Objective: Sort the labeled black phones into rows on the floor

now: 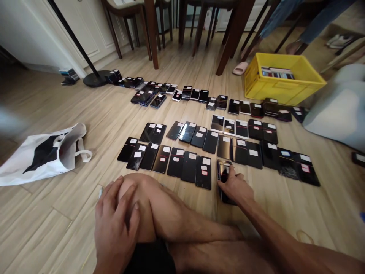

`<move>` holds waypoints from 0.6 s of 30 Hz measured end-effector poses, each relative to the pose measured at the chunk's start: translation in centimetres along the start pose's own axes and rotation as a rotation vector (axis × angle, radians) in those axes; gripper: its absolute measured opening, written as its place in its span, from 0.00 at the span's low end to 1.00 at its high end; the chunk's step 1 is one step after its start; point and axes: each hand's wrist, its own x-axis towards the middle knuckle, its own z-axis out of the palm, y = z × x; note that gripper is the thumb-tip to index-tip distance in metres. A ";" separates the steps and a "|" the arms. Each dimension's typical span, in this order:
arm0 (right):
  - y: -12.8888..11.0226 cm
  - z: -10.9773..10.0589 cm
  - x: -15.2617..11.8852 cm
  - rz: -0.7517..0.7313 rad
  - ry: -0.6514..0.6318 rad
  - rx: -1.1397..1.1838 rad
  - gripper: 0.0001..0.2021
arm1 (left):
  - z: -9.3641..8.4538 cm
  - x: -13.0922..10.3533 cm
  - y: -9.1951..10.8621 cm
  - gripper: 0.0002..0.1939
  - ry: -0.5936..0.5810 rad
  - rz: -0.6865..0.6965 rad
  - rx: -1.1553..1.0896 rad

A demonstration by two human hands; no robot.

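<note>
My left hand (115,224) rests on my bent knee, its fingers spread and holding nothing. Just beyond my crossed legs, my right hand (236,185) grips a smartphone (224,169) between thumb and fingers. That phone lies at floor level and seems to have another dark one under it; the hand hides much of both. Left of it is a black phone with white and pink labels (203,173). Rows of labelled phones spread out in front, among them a black one (253,154) and a white-framed one (242,128).
A yellow crate (285,89) with thin items inside stands at the back right, near another person's legs. A white and black bag (48,156) lies at left. Chairs, wooden table legs (235,38) and a round black stand base (95,78) line the far side.
</note>
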 end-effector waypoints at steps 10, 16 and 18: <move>0.9 0.6 0.3 -0.040 -0.065 -0.002 0.44 | -0.3 2.5 0.8 0.18 -0.151 0.068 0.220; 2.7 -1.2 1.0 -0.072 -0.034 0.119 0.38 | -0.3 7.0 2.3 0.16 -0.426 0.297 0.322; 4.2 -2.6 1.4 -0.180 -0.027 0.142 0.34 | 0.5 7.6 3.5 0.14 -0.563 0.363 0.251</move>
